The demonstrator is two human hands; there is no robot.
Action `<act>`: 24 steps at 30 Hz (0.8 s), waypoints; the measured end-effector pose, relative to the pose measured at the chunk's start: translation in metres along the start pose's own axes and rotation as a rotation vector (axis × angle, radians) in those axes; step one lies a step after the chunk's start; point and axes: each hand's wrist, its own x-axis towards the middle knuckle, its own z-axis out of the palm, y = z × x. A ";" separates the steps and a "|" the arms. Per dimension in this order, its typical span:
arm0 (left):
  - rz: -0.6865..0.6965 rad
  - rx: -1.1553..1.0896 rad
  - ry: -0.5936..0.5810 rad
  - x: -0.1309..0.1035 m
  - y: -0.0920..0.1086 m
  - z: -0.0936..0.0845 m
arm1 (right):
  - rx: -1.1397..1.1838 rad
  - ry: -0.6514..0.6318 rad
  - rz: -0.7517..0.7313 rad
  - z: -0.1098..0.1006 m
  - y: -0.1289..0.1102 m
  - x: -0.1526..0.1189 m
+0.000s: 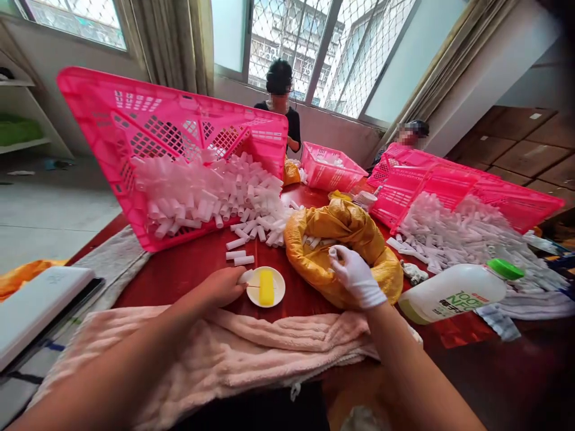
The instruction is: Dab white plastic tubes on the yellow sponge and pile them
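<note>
My left hand, bare, is closed on a short white plastic tube at the left rim of a small white dish. A thin reddish stick runs from its fingers towards the yellow block lying in that dish. My right hand, in a white glove, pinches another white tube over the opening of an orange woven sack with a rolled-down rim. Several white tubes lie inside the sack. Loose tubes rest on the red table behind the dish.
A tipped pink crate spills tubes at the left; more pink crates stand at the right. A green-capped bottle lies tilted right of the sack. A pink towel covers the near edge. Two people sit across the table.
</note>
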 end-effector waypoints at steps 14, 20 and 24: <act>0.049 -0.092 0.139 -0.008 -0.003 0.009 | 0.586 -0.239 -0.074 0.076 -0.046 -0.072; 0.124 -0.100 0.291 -0.011 -0.001 0.009 | 0.972 -0.195 0.086 0.081 -0.029 -0.079; 0.209 0.023 0.345 -0.012 0.003 0.009 | 1.219 -0.179 0.250 0.079 -0.027 -0.080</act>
